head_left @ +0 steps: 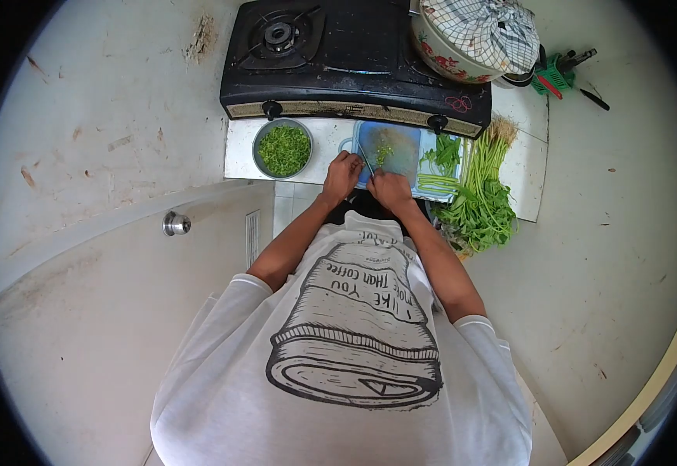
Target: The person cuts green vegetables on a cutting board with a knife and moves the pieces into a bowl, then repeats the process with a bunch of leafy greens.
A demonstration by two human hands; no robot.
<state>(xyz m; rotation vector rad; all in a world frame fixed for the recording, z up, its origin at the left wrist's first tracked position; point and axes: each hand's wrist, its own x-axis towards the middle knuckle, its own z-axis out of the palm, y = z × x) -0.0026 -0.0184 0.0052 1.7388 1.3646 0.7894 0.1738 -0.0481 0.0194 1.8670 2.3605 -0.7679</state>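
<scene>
My right hand [390,190] is closed around a knife [366,160] at the near edge of the blue cutting board [407,155]. The blade points away from me and slightly left. Left of the blade, my left hand [342,175] is closed with its fingertips beside the knife; what they pinch, if anything, is too small to make out. A few chopped green bits [383,151] lie on the board. Cut leafy stems [441,167] rest at the board's right side. Farther left stands a round bowl [283,147] full of finely chopped greens.
A black gas stove [354,46] runs along the back of the white counter [237,159]. On its right sits a flowered pot [451,56] under a checked cloth. A large bunch of leafy greens [486,186] overhangs the counter's front edge. A green basket [553,75] holds utensils.
</scene>
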